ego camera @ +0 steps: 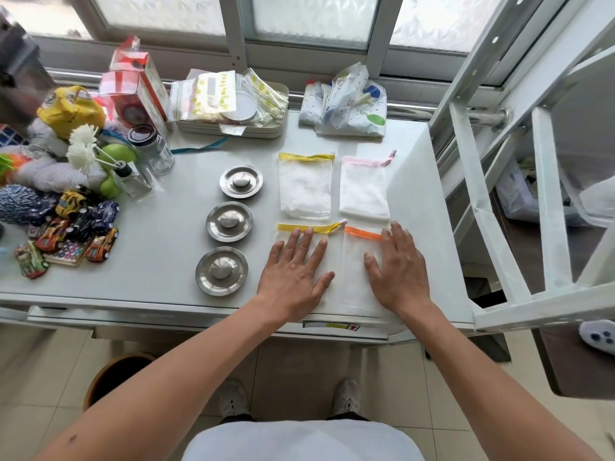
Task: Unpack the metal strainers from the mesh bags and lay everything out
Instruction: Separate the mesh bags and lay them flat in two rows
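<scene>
Three round metal strainers lie in a column on the white table: far (241, 181), middle (229, 221), near (221, 271). To their right, four white mesh bags lie flat in a two-by-two grid: a yellow-trimmed one (305, 188), a pink-trimmed one (364, 191), a near yellow-trimmed one (332, 251) and an orange-trimmed one (356, 261). My left hand (294, 274) rests flat, fingers spread, on the near yellow-trimmed bag. My right hand (397, 271) lies flat on the right side of the orange-trimmed bag. Neither hand grips anything.
Toy cars (76, 227), jars (153, 148), brushes and yarn crowd the table's left side. A tray of zip bags (233, 108) and a bundle of patterned bags (346, 101) sit at the back. A white metal frame (499, 194) stands close on the right. A bin (113, 374) is on the floor.
</scene>
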